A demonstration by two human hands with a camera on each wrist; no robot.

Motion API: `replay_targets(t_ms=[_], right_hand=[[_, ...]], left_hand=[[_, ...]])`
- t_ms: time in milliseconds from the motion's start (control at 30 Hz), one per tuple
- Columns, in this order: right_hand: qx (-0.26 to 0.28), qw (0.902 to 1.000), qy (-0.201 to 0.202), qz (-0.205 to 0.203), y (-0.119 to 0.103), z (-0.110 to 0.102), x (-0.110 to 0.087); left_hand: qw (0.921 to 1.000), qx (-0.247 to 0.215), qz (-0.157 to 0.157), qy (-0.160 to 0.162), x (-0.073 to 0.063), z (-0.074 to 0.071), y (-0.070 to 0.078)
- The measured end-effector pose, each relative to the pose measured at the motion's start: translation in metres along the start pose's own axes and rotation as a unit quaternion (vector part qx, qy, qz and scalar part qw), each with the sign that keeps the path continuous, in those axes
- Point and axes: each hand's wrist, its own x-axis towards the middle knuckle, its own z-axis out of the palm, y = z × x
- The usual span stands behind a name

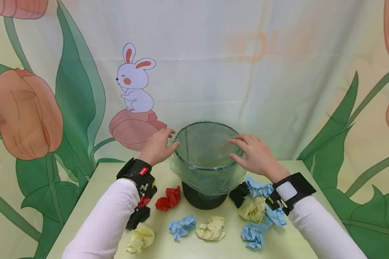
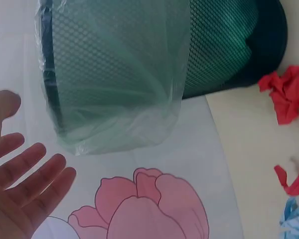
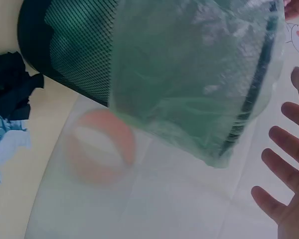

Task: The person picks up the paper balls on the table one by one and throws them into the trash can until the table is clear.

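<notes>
- At twelve o'clock on the pale table [image 1: 227, 248], a dark mesh bin [image 1: 201, 200] stands upright, a translucent green liner [image 1: 210, 181] draped over its rim.
- At the rim's nine o'clock, the left hand [image 1: 159, 146] hovers just beside the liner, fingers parted, gripping nothing.
- At three o'clock, the right hand [image 1: 257, 154] mirrors it, fingers spread and empty.
- From eight o'clock through six to four, crumpled red, blue, yellow and black wads [image 1: 211, 229] lie around the bin.
- Lining the bin looks nearly finished; the next move probably calls for clearing the rim without snagging the liner.
</notes>
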Motion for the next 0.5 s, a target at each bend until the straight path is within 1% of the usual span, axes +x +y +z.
replay_targets(t_ms=[100,267,333,400,500], right_hand=[[0.002,0.9998,0.021,-0.007,-0.001,0.002,-0.006],[0.004,0.9977,0.062,-0.027,-0.003,0.004,-0.016],[0.002,0.9968,0.072,-0.035,-0.004,0.006,-0.02],[-0.002,0.9964,0.076,-0.038,-0.006,0.007,-0.023],[-0.002,0.9963,0.078,-0.036,-0.009,0.009,-0.028]], left_hand=[[0.9993,-0.017,-0.011,0.033,0.0,0.003,-0.001],[0.9958,-0.052,-0.039,0.064,-0.002,0.005,-0.001],[0.9935,-0.064,-0.055,0.076,-0.003,0.007,0.0],[0.9909,-0.076,-0.073,0.084,-0.004,0.008,-0.001],[0.9858,-0.107,-0.098,0.085,-0.005,0.01,0.0]])
